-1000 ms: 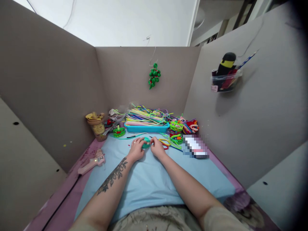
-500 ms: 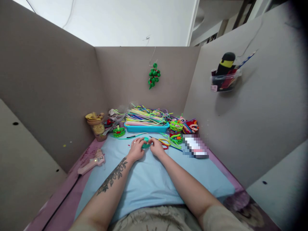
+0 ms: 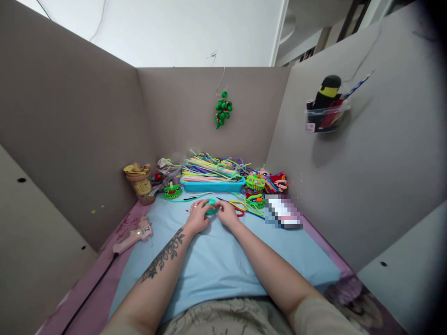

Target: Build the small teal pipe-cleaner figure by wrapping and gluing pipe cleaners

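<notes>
Both of my hands meet over a light blue mat (image 3: 216,260) at the far middle of the desk. My left hand (image 3: 197,217) and my right hand (image 3: 227,215) have their fingers closed on a small teal pipe-cleaner piece (image 3: 211,206) held between them. A tattoo runs along my left forearm. Just beyond my hands lie loose pipe cleaners, among them a red and yellow loop (image 3: 239,208).
A blue tray (image 3: 212,186) heaped with coloured pipe cleaners stands at the back. A pink glue gun (image 3: 134,235) lies left, a tan cup (image 3: 141,183) behind it. Finished green and red figures (image 3: 265,184) sit right. Grey partition walls surround the desk; a green ornament (image 3: 222,109) hangs on the back wall.
My hands have barely shifted; the fingers keep working the teal piece in place.
</notes>
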`<action>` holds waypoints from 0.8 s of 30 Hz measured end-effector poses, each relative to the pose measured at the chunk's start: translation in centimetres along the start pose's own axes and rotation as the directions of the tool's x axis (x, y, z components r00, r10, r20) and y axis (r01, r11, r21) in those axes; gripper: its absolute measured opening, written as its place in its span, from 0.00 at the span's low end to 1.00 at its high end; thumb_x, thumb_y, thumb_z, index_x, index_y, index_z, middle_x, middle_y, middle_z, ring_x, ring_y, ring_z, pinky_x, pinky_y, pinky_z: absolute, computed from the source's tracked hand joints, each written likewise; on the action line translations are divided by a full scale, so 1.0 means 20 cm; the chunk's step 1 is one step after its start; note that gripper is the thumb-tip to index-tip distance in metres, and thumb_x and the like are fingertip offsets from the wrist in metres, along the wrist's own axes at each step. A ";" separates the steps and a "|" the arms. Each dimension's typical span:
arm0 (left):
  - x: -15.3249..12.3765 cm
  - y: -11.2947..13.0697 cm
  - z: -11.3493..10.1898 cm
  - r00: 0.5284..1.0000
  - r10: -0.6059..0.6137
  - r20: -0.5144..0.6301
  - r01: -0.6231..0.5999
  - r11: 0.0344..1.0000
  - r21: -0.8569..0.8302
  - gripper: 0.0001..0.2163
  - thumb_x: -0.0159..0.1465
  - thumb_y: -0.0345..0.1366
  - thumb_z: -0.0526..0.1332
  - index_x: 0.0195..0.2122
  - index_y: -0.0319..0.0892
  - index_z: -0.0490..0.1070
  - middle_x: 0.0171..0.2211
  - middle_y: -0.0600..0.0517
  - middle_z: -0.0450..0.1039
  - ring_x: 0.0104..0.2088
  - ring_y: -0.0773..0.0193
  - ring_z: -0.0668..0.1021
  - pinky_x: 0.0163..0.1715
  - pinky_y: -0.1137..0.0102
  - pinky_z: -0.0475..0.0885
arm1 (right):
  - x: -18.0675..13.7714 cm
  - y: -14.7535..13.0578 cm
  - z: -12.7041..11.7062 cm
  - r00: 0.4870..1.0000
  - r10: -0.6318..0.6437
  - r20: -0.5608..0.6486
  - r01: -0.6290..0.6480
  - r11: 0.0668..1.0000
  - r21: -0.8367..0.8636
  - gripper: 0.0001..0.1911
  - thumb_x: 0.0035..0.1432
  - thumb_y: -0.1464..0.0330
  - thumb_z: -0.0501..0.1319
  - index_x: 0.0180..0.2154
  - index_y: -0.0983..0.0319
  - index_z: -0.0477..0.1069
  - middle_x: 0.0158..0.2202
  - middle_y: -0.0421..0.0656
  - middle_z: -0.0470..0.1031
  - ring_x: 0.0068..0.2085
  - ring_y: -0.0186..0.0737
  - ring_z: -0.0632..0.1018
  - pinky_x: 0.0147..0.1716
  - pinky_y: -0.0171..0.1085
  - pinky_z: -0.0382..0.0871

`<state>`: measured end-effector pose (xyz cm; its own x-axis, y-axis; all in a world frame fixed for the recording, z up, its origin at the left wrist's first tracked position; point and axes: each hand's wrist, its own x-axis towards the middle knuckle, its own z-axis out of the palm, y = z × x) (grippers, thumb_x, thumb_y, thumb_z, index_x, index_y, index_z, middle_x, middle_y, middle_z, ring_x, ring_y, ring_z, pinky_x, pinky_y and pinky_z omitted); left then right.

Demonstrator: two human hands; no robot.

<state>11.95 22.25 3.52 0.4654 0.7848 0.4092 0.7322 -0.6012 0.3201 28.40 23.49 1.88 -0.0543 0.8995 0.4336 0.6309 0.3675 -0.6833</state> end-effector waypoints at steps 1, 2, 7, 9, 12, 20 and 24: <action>0.00 0.00 0.00 1.000 -0.001 0.000 0.001 1.000 -0.003 0.24 0.47 0.22 0.55 0.45 0.48 0.70 0.56 0.52 0.61 0.56 0.54 0.60 0.57 0.54 0.52 | 0.00 0.00 0.00 1.000 0.001 -0.001 -0.001 1.000 0.000 0.19 0.39 0.82 0.50 0.32 0.62 0.72 0.34 0.42 0.76 0.39 0.40 0.74 0.43 0.37 0.66; 0.00 0.00 0.00 1.000 -0.002 0.000 0.002 1.000 -0.007 0.24 0.47 0.22 0.55 0.45 0.48 0.70 0.56 0.52 0.61 0.57 0.54 0.59 0.57 0.54 0.52 | 0.00 0.00 0.00 1.000 0.004 0.000 -0.004 1.000 -0.001 0.19 0.39 0.82 0.50 0.32 0.62 0.72 0.34 0.42 0.76 0.39 0.40 0.74 0.44 0.38 0.66; 0.00 -0.01 0.01 1.000 -0.009 0.005 0.009 1.000 -0.015 0.23 0.48 0.23 0.55 0.45 0.49 0.70 0.57 0.52 0.61 0.57 0.54 0.59 0.57 0.53 0.51 | 0.00 0.00 0.00 1.000 0.019 0.007 -0.019 1.000 -0.004 0.19 0.39 0.82 0.51 0.32 0.62 0.73 0.35 0.42 0.76 0.39 0.40 0.74 0.44 0.38 0.66; 0.00 -0.01 0.01 1.000 -0.005 0.005 0.005 1.000 -0.007 0.24 0.48 0.22 0.55 0.45 0.49 0.70 0.57 0.52 0.61 0.57 0.54 0.58 0.57 0.52 0.51 | 0.00 0.00 0.00 1.000 0.020 0.003 -0.020 1.000 -0.003 0.19 0.40 0.82 0.51 0.32 0.61 0.73 0.34 0.42 0.76 0.39 0.40 0.74 0.44 0.38 0.66; 0.00 -0.01 0.01 1.000 0.002 0.004 -0.002 1.000 0.000 0.24 0.48 0.22 0.55 0.45 0.49 0.70 0.57 0.52 0.61 0.57 0.54 0.58 0.57 0.52 0.51 | 0.00 0.00 0.00 1.000 0.014 -0.006 -0.014 1.000 0.006 0.19 0.40 0.82 0.51 0.32 0.62 0.73 0.34 0.42 0.76 0.39 0.40 0.74 0.44 0.38 0.66; 0.00 0.00 0.00 1.000 -0.005 0.007 0.005 1.000 0.003 0.24 0.47 0.23 0.55 0.45 0.48 0.69 0.56 0.52 0.61 0.57 0.54 0.60 0.57 0.54 0.52 | 0.00 0.00 0.00 1.000 0.015 -0.001 -0.015 1.000 0.013 0.19 0.39 0.81 0.51 0.32 0.62 0.73 0.34 0.42 0.76 0.39 0.40 0.74 0.43 0.38 0.66; 0.00 -0.01 0.00 1.000 -0.001 -0.022 0.000 0.999 -0.042 0.27 0.46 0.24 0.55 0.50 0.46 0.64 0.54 0.50 0.64 0.56 0.54 0.61 0.57 0.56 0.53 | 0.00 0.01 0.01 1.000 0.009 -0.007 -0.009 1.000 0.018 0.19 0.38 0.80 0.50 0.32 0.62 0.73 0.34 0.42 0.76 0.38 0.40 0.74 0.43 0.38 0.66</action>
<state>11.84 22.48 3.40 0.4535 0.7822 0.4273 0.7107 -0.6067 0.3563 28.40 23.70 1.58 -0.0433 0.9009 0.4319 0.6169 0.3641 -0.6977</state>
